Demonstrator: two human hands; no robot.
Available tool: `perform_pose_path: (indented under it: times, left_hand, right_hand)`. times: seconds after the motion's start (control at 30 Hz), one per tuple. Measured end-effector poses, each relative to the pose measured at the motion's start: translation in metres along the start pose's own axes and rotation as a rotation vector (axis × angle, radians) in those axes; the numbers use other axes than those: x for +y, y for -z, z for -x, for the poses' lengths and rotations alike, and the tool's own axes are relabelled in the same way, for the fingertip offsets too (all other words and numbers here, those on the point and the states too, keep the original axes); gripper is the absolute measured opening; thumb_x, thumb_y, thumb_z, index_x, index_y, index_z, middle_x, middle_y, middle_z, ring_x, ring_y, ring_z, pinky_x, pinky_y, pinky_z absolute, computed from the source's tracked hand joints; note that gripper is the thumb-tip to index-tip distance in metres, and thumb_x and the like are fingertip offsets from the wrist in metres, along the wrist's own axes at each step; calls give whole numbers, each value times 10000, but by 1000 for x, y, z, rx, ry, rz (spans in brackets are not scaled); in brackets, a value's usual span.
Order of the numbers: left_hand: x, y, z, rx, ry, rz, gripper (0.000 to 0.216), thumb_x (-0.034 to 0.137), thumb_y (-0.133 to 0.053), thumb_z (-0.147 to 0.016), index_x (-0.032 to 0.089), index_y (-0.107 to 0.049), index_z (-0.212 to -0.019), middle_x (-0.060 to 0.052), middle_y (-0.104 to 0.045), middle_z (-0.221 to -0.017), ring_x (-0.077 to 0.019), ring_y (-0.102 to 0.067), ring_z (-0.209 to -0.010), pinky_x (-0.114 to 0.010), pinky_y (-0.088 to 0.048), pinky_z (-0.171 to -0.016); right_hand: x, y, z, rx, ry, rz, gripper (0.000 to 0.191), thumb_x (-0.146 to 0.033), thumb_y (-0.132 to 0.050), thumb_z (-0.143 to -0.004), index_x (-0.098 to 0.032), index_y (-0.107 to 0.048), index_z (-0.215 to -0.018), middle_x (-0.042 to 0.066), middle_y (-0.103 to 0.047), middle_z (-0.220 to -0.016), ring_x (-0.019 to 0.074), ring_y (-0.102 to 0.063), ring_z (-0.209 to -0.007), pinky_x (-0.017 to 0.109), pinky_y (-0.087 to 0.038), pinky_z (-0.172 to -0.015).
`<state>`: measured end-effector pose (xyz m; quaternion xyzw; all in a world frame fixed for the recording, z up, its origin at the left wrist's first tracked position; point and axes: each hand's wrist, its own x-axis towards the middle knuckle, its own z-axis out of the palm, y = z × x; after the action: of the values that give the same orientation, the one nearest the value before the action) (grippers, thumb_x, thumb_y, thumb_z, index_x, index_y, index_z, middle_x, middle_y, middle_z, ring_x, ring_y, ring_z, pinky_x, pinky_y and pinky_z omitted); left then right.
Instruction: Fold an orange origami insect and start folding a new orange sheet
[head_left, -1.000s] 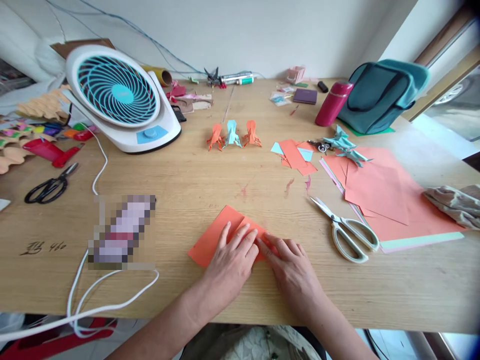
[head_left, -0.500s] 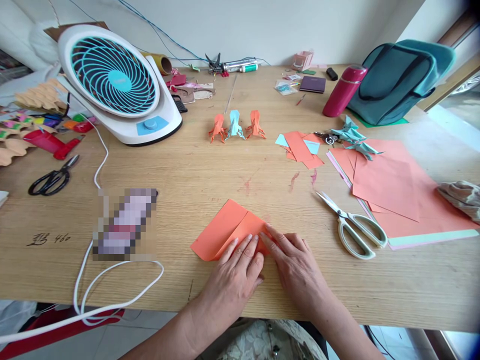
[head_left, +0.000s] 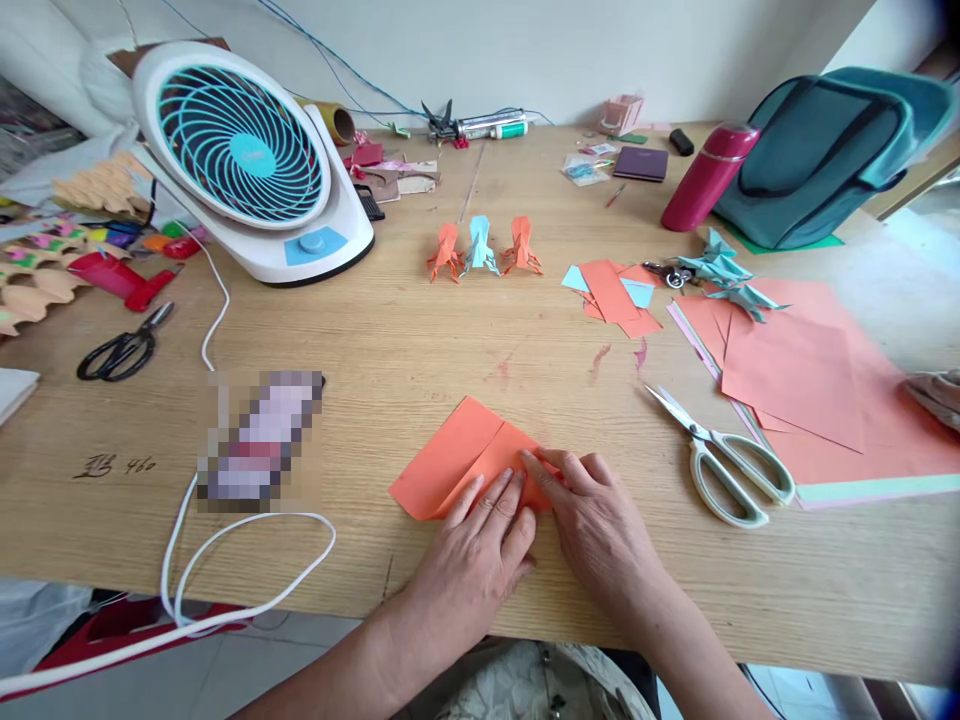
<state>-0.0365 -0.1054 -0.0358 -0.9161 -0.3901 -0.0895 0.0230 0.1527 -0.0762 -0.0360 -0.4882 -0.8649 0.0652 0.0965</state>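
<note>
Through the head camera, which I follow from afar, an orange sheet [head_left: 444, 462] lies on the wooden table [head_left: 450, 345], partly folded: a flap [head_left: 496, 452] covers part of it, its long edge running diagonally. I judge the folding to be at an early stage; how many creases are left I cannot tell. Farther back, three paper figures [head_left: 480, 247] stand in a row, already shaped. The left hand [head_left: 474, 553] lies open, palm down, fingers extended across the flap, gripping nothing. Just beside it, the right hand [head_left: 604, 517] is loosely open, index finger stretched onto the sheet, its thumb hidden from me.
</note>
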Motion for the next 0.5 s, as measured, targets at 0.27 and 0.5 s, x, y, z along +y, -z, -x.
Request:
perform_pose_path:
  times: [0.27,0.5]
  left_hand:
    - [1,5,0,-80,-16,8,548,419,-594,-940,113,-481,-1381,-233,-502,-1475,-339,-451,-1404,-527,-363,-1148]
    - [4,11,-4,-157,-14,48,826,622,-595,-862,180,-353,-1517,-277,-448,-1498,-386,-391,-1434,-629,-280,-1146]
  right_hand:
    - [10,2,-1,116,67,-47,532,1,-474,-871,-114,-560,-1384,166,-642,-1209,265,-547,-1009,394,-482,-844]
    - [14,-2,1,113,61,-70,511,-58,-505,-914,-144,-538,-1417,154,-613,-1237,262,-533,-999,401,-471,-886]
